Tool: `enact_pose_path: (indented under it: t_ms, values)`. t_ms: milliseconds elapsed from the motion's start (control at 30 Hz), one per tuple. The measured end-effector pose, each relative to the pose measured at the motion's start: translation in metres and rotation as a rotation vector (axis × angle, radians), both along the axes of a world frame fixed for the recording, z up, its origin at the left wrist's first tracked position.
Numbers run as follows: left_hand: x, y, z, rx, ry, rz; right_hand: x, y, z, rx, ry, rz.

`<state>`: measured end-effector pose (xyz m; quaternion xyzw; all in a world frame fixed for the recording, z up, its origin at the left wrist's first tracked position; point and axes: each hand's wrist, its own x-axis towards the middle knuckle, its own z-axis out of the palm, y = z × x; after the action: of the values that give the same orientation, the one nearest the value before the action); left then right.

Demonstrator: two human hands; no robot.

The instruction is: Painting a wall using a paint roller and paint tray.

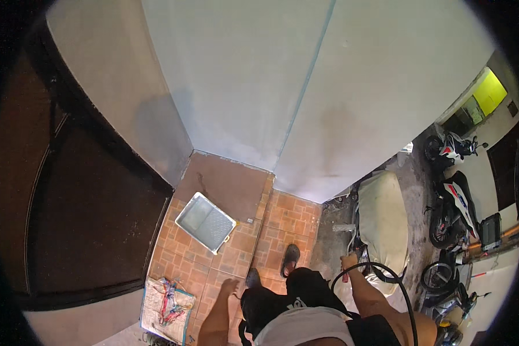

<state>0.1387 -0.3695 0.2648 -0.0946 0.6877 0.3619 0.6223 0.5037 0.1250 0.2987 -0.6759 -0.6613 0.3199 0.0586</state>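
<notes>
My right hand [349,262] is closed around the dark red handle of a paint roller [344,228], whose pale grey sleeve points away from me, over the grey ground beside the tiles. My left hand [229,286] hangs low near my left knee, its fingers loosely apart and holding nothing. Ahead of it, a white paint tray [214,224] lies on the raised tiled step, with a greyish layer in its well and a ribbed slope. Between my hands, my shod feet are on the tiles.
Pale painted walls [236,75] meet at a corner ahead. A dark door [92,213] fills the left side. A mat with tangled coloured cords [170,305] lies lower left. At right stand a cloth-covered vehicle [383,225] and several motorcycles [458,202]. A black cable [406,288] loops over my right arm.
</notes>
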Motion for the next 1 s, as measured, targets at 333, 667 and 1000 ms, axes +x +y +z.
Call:
enact_pose_path:
  t_ms: [333,667,1000]
  values:
    - [-0.017,-0.039,0.061,-0.16,-0.056,0.164,-0.005,-0.093,0.106,0.126,0.101,-0.062]
    - [-0.086,0.063,0.128,0.227,0.138,0.106,0.002,-0.143,0.129,0.493,-0.143,-0.157]
    - [-0.108,0.132,0.213,0.42,0.273,0.077,-0.003,-0.139,0.127,0.098,0.102,-0.329]
